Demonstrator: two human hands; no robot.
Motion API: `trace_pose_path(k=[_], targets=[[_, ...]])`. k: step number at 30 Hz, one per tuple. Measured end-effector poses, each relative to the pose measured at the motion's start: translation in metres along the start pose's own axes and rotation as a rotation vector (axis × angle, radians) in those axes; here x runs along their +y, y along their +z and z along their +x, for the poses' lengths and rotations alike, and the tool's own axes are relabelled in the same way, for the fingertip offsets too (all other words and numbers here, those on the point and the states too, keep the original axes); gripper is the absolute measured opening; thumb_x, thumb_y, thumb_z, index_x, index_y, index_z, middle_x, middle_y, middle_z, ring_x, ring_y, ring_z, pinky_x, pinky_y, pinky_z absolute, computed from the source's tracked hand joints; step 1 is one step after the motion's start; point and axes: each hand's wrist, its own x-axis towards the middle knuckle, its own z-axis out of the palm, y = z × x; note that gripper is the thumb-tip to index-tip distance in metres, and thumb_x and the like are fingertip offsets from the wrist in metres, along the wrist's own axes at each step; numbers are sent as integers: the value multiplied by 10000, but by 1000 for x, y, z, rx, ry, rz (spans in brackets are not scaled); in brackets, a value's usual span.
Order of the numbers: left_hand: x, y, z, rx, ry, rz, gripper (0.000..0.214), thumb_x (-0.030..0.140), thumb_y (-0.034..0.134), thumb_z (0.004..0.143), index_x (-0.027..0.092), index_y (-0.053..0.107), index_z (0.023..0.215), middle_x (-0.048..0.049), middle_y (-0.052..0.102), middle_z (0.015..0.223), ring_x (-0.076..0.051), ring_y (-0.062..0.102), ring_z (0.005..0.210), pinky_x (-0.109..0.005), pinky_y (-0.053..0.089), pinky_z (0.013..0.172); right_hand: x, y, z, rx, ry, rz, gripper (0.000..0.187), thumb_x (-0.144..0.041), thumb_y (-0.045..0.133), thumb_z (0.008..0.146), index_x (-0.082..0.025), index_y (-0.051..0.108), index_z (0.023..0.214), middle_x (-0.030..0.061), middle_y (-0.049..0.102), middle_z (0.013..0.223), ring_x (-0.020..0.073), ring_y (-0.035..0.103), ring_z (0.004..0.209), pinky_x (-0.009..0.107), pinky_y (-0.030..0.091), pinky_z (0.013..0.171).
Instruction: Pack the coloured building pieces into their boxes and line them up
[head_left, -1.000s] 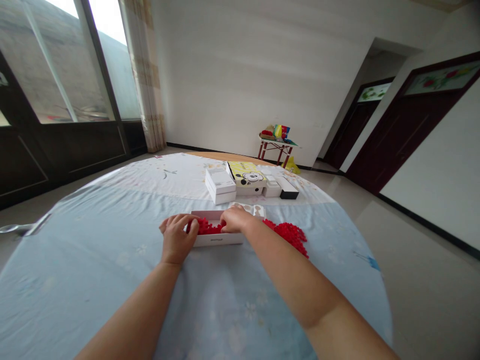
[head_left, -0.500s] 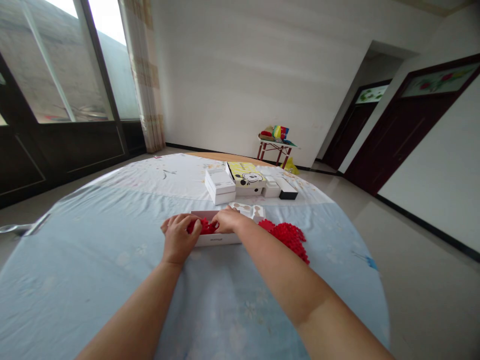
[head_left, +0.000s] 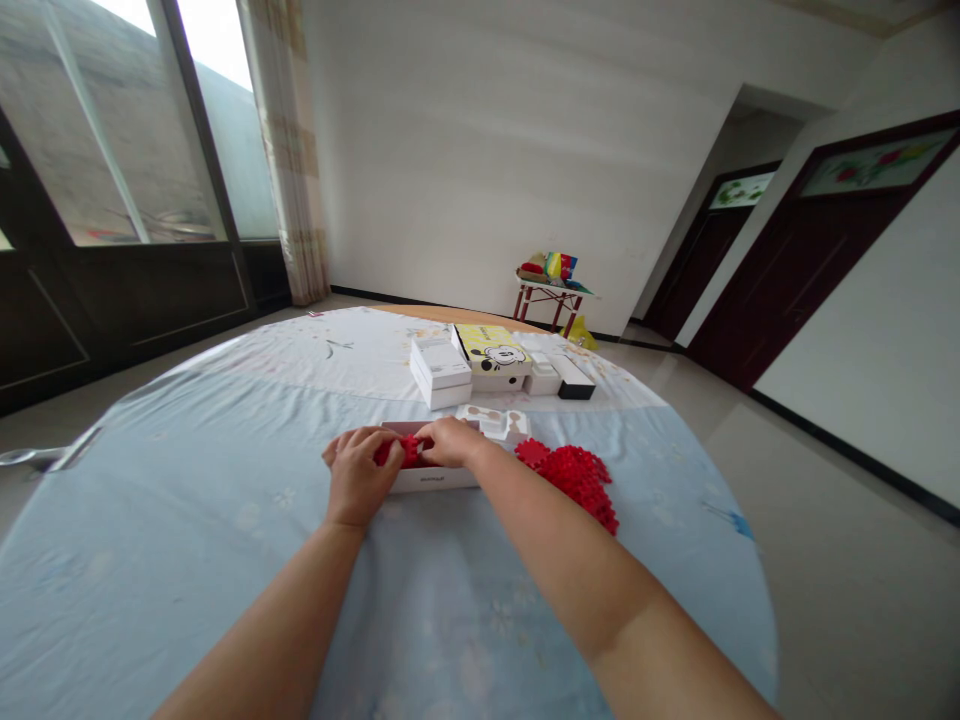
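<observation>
A shallow white open box (head_left: pixel 435 481) with lettering on its near wall lies on the table in front of me. My left hand (head_left: pixel 356 472) curls over its left end, with fingers and thumb closed round red toothed plastic discs (head_left: pixel 409 452). Reaching into the box from the right, my right hand (head_left: pixel 448 442) has its fingertips bent together beside the same discs. What lies between those fingertips is hidden. To the right of the box, partly behind my right forearm, spreads a heap of more red toothed discs (head_left: pixel 577 478).
Behind the box lies a white moulded tray (head_left: pixel 495 422). Farther back stand a white box (head_left: pixel 441 372), a yellow cartoon box (head_left: pixel 491 350), a small white box (head_left: pixel 543 376) and a black-and-white box (head_left: pixel 576 380). A pale blue flowered cloth (head_left: pixel 247 500) covers the round table.
My right hand has shifted slightly left inside the box, closer to my left hand. My left hand stays in place on the discs.
</observation>
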Motion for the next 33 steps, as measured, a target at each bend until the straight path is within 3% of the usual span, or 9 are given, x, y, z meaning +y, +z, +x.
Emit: trace_pose_path(k=[4,9,15,18,21,27,33], targets=[[1,-1,0,16,-1,-20,183,287,492,770,253,672,760,-11,664,887,-201,544,891,-373,310,900,15,-6,-8,92,-3,91,348,-381,707,653,-276,689,984,1,706,850,173,620,847,255,432,763],[-2,-2,1,129,-91,-34,207,292,468,788,240,668,804,-9,662,922,-198,546,916,-377,268,931,68,-33,-38,304,41,205,358,-359,638,732,-191,653,1049,33,691,906,165,608,863,269,440,782],[-10,-2,5,151,-300,-30,272,303,418,794,230,679,820,-28,655,897,-199,550,827,-375,310,875,118,-47,-86,191,360,-42,424,-429,657,681,-210,646,1044,46,678,958,223,599,917,304,428,799],[-10,-2,5,123,-329,-29,282,308,413,787,231,680,833,-27,651,883,-193,541,783,-377,315,869,122,-38,-96,149,492,-195,582,-594,633,628,-227,611,1079,73,662,1022,296,541,1033,390,386,868],[-9,-3,6,104,-327,-36,285,309,410,784,228,679,833,-26,650,869,-192,537,769,-383,317,872,120,-27,-97,65,528,-259,670,-667,624,568,-231,596,1076,93,652,1046,340,499,1081,449,353,895],[-9,-4,7,102,-372,-42,281,301,413,784,228,679,837,-31,656,890,-208,542,825,-406,301,906,119,-21,-97,0,485,-247,458,-441,645,612,-231,614,1018,81,648,1035,313,549,1019,414,388,847],[-9,-4,7,93,-375,-59,283,296,411,780,226,680,833,-30,658,887,-200,540,811,-388,324,902,124,-20,-106,18,374,-170,620,-311,636,598,-247,513,1202,84,591,1168,316,525,1077,429,379,889]])
